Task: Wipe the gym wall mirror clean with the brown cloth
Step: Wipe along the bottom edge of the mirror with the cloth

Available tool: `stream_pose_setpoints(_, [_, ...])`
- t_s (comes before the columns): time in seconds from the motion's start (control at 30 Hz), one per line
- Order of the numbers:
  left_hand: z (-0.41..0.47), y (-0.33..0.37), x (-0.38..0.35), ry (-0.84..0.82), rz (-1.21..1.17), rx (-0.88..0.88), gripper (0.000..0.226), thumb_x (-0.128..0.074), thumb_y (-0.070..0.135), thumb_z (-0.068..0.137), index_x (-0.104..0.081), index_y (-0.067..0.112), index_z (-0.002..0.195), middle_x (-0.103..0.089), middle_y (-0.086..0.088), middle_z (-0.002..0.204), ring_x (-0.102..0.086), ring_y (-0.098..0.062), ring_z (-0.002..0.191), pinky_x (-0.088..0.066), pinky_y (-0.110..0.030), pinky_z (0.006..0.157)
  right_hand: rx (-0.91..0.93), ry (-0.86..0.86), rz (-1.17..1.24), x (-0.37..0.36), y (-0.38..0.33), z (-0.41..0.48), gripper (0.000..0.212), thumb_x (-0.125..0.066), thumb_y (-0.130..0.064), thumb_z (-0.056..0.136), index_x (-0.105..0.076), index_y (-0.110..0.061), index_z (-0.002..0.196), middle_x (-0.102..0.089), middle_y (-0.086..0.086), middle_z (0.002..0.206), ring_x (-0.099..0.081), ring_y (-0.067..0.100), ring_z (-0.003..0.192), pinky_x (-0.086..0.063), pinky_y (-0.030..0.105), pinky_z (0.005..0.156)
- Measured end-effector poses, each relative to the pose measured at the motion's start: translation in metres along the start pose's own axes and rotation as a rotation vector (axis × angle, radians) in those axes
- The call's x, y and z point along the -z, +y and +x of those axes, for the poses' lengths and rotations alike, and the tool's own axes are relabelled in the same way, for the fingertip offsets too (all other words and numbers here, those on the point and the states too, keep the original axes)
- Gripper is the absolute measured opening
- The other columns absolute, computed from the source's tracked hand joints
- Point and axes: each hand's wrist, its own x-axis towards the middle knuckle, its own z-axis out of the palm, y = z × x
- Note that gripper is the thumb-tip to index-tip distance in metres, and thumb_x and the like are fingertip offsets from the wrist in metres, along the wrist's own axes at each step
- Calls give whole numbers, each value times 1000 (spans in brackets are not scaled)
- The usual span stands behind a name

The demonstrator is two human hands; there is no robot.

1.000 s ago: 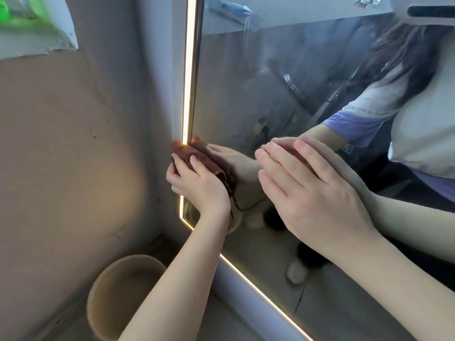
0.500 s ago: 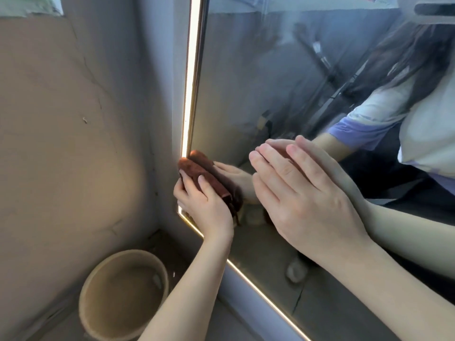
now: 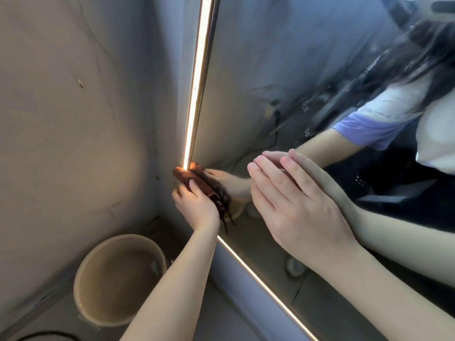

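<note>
The wall mirror (image 3: 283, 77) fills the right of the view, with a lit strip along its left and bottom edges. My left hand (image 3: 197, 205) presses the brown cloth (image 3: 194, 179) against the mirror's lower left corner, fingers laid over the cloth, which is bunched between my palm and the glass. A dark strand of the cloth hangs below my hand. My right hand (image 3: 295, 205) lies flat on the glass to the right, fingers straight and together, holding nothing. The glass reflects both hands and my sleeve.
A round tan bucket (image 3: 98, 306) stands on the floor in the corner below my left forearm. A beige wall (image 3: 73, 119) meets the mirror frame on the left. A dark cable (image 3: 46, 334) lies at the bottom left.
My left hand and the cloth have slid down along the mirror's left edge towards the bottom corner. The view has tilted down, showing more of the bucket. My right hand stays flat on the glass.
</note>
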Motion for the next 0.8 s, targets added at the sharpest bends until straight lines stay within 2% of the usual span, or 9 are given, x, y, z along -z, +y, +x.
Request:
stream_pose_setpoints(0.1, [6,-15,0,-14,-13,30,47,-31,33,109,-43,8,147,-37,-9,151,-39,-26,141,-31,-46,119,-32,-26,29,-5,-13,-12,27,-58,-13,94,-67,-4,118,-56,18,139,-49,31,134,-22,44,118])
stream_pose_setpoints(0.23, [13,-32,-1,-32,-20,35,47,-31,31,109,-42,7,148,-37,-8,151,-39,-26,140,-32,-43,119,-24,-75,4,-14,-26,-28,33,-56,-13,96,-61,-2,127,-49,19,146,-43,32,138,-19,45,119])
stream_pose_setpoints(0.37, [23,-54,0,-47,8,83,46,-32,31,109,-43,6,146,-39,-9,148,-41,-29,138,-34,-50,117,-49,-45,4,-16,-27,-28,32,-49,-12,100,-62,-1,127,-51,19,144,-45,32,136,-23,45,117])
stream_pose_setpoints(0.5, [30,-71,-4,-51,14,99,46,-31,32,109,-42,7,147,-39,-9,148,-41,-28,138,-34,-50,117,-37,-16,-5,-19,-29,-28,32,-47,-9,100,-60,0,128,-51,19,143,-46,32,136,-24,45,116])
stream_pose_setpoints(0.7, [33,-87,-8,2,97,27,43,-31,30,109,-49,5,139,-40,-8,146,-41,-28,136,-36,-47,115,-84,51,75,-22,-35,-29,25,-52,-10,97,-69,-4,115,-58,17,137,-51,31,132,-29,45,115])
stream_pose_setpoints(0.8, [22,-84,-12,8,64,52,42,-32,28,109,-53,1,133,-40,-12,144,-40,-29,134,-33,-47,116,-101,62,132,-23,-39,-31,24,-52,-9,96,-70,-4,111,-60,17,134,-53,31,130,-29,45,115])
